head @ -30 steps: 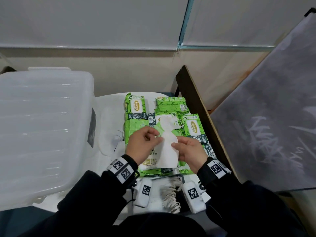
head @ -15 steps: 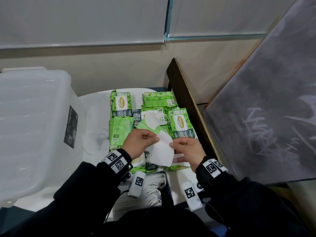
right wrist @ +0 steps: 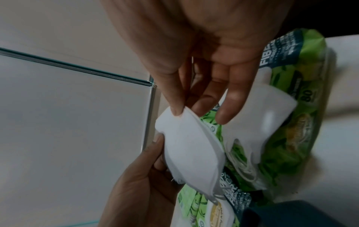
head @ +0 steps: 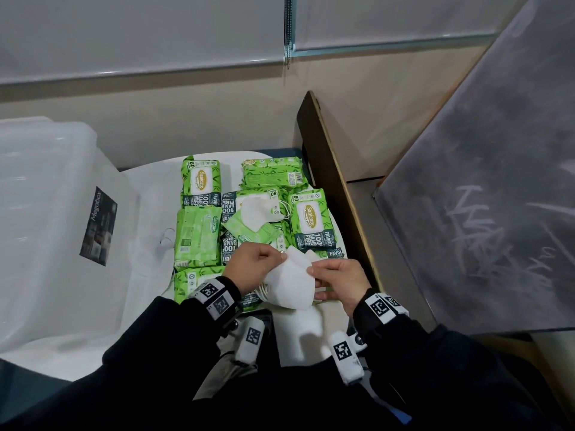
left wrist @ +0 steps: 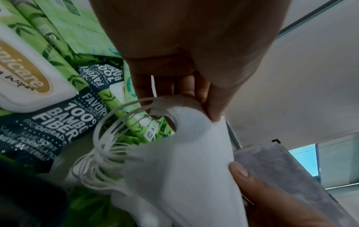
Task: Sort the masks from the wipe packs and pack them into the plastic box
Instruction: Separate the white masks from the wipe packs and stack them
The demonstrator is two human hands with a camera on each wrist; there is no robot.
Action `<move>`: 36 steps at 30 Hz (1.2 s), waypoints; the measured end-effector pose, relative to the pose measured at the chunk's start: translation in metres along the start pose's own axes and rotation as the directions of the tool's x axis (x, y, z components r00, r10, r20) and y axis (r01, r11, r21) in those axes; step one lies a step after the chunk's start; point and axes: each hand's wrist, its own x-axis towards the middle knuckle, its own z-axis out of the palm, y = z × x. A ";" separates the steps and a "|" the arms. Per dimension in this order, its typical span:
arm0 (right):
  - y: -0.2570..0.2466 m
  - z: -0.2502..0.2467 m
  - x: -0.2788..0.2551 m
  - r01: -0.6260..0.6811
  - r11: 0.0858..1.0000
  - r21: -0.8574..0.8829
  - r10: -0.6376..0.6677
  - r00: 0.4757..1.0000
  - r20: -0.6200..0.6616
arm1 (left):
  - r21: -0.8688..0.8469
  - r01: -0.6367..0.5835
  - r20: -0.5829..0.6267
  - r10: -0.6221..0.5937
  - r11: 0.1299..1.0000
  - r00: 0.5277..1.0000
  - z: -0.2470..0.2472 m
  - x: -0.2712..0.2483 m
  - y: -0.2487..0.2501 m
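Both hands have come nearer to the body since a second ago, and the masks (head: 291, 286) they hold are now lower, over the near edge of the wipe packs (head: 199, 234) instead of raised above the middle of them. The left hand (head: 252, 269) pinches the upper left corner of the white masks between thumb and curled fingers. The right hand (head: 337, 279) pinches the right edge with thumb and first finger, while the other fingers lie looser under it. In the left wrist view the held bundle is several masks together, and many thin ear loops (left wrist: 108, 147) hang from its left side. In the right wrist view another white mask (right wrist: 268, 122) lies under the right hand, on a green pack.

One more mask (head: 259, 209) lies on top of the packs, in the middle of the pile, touching a pale green sachet (head: 249, 230). The green packs cover most of the white table (head: 149, 181); some lie face up and some face down, and they touch each other. A further white mask (head: 149, 250) lies flat on the table between the packs and the box, hard to see against the surface.

The plastic box (head: 53, 219) stands at the left, well apart from the hands, with a dark label (head: 99, 226) on the wall that faces the packs. I cannot tell what is inside. A brown board (head: 329, 178) stands just beside the packs on the right, and behind it leans a grey panel (head: 485, 194) with pale scratches.
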 end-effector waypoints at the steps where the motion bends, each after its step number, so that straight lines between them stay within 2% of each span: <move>1: 0.001 -0.004 0.001 -0.005 1.000 0.009 0.005 1.000 0.001 | -0.004 0.006 0.021 -0.006 1.000 1.000 0.004 0.000 0.000; 5: 0.008 -0.021 0.009 -0.041 0.999 0.014 0.041 0.999 -0.007 | 0.034 0.044 0.121 -0.048 0.998 0.991 0.019 -0.001 -0.001; 10: 0.013 -0.034 0.016 -0.062 0.998 0.004 0.062 0.997 0.050 | 0.139 0.038 0.115 -0.055 0.990 0.992 0.030 0.000 -0.008; 21: 0.016 -0.043 0.026 -0.109 0.993 -0.037 0.112 0.992 0.065 | 0.186 0.141 0.103 -0.162 0.972 0.981 0.040 0.004 -0.016; 26: 0.018 -0.046 0.029 -0.085 0.995 -0.042 0.089 0.992 0.086 | 0.201 0.153 0.095 -0.174 0.968 0.980 0.044 0.005 -0.017; 28: 0.018 -0.047 0.032 -0.061 0.997 -0.051 0.063 0.997 0.053 | 0.218 0.151 0.169 -0.189 0.964 0.967 0.043 0.004 -0.013; 30: 0.018 -0.049 0.039 -0.057 0.997 -0.061 0.057 0.998 0.011 | 0.329 0.136 0.242 -0.223 0.934 0.944 0.042 0.004 -0.009; 32: 0.019 -0.053 0.048 -0.065 0.994 -0.084 0.062 0.997 -0.037 | 0.441 0.138 0.209 -0.251 0.887 0.945 0.040 0.007 -0.005; 33: 0.019 -0.055 0.052 -0.071 0.992 -0.107 0.065 0.996 -0.057 | 0.445 0.179 0.162 -0.276 0.877 0.947 0.038 0.010 -0.005; 36: 0.022 -0.057 0.061 -0.077 0.977 -0.198 0.060 0.994 -0.092 | 0.344 0.296 0.058 -0.335 0.891 0.941 0.036 0.017 -0.004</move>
